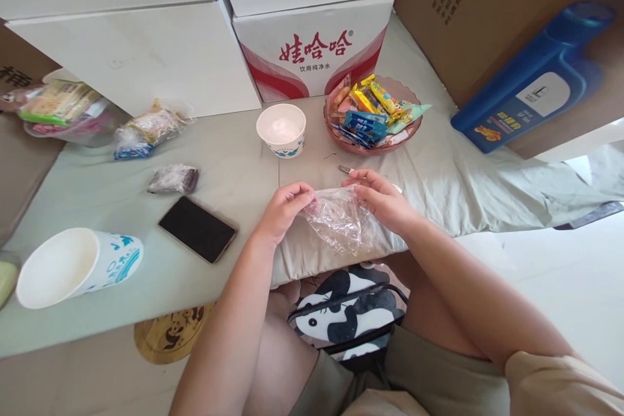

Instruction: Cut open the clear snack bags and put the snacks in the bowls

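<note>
A crumpled clear plastic bag (336,221) hangs between my two hands at the table's front edge. My left hand (287,208) pinches the bag's upper left corner between thumb and fingers. On the other side, my right hand (383,198) is closed on the bag's upper right part. A small metal-ended tool (345,169), perhaps a nail clipper, pokes out by the right fingertips; whether that hand holds it or it lies on the cloth I cannot tell. Just beyond my hands stands a white paper cup (281,132), and right of it a pink glass bowl (409,133) of wrapped snacks.
A black phone (197,229), a small wrapped dark item (173,179) and a tipped paper cup (80,266) lie on the left. Snack packs (151,130) sit behind them. White cartons (312,52) line the back; a blue bottle (531,84) stands at right.
</note>
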{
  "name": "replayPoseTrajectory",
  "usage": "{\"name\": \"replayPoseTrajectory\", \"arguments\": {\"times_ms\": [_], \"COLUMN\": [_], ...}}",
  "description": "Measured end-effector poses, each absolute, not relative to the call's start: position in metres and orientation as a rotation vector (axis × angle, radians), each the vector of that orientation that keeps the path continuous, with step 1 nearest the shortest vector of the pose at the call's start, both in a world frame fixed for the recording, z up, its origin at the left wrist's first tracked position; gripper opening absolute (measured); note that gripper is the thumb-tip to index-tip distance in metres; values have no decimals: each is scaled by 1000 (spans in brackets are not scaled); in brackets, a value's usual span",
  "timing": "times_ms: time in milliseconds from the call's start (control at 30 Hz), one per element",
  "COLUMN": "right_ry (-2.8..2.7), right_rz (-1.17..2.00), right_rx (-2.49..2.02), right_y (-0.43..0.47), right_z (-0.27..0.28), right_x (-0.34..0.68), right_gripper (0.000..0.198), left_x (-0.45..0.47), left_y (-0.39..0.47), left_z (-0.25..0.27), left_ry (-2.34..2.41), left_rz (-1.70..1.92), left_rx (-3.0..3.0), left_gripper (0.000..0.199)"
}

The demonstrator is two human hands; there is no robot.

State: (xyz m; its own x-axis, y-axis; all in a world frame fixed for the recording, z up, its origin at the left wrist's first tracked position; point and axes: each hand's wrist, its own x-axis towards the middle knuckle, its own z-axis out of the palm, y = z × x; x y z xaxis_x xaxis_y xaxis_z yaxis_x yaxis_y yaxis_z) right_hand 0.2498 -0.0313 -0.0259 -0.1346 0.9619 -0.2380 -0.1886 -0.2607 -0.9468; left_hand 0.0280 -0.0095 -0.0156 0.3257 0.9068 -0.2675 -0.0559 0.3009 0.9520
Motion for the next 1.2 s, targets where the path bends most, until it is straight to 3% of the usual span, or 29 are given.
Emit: {"name": "replayPoseTrajectory", "arguments": {"times_ms": [167, 333, 700, 967, 1200], "right_ry": [-1052, -1049, -1103, -1145, -1223], "right_rz": [1563, 1513, 1532, 1518, 1533], "right_rx": [-1171, -1165, -1182, -1202, -1250], "right_y": [-30, -30, -31, -32, -35], "right_z": [-29, -26, -27, -26, -26], "right_x": [250, 249, 251, 250, 249], "right_gripper": [45, 42, 39, 36, 35], "left_x": [30, 31, 33, 34, 39], "left_y": [-11, -11, -12, -13, -17], "left_z": [-16, -17, -17, -17, -31], "left_ry": [1021, 1056, 1062, 1073, 1236], "left_rz": [789, 705, 714, 690, 601], "left_rx": [1006, 999, 1038, 1096, 1552], "left_gripper": [39, 49, 48, 40, 17]}}
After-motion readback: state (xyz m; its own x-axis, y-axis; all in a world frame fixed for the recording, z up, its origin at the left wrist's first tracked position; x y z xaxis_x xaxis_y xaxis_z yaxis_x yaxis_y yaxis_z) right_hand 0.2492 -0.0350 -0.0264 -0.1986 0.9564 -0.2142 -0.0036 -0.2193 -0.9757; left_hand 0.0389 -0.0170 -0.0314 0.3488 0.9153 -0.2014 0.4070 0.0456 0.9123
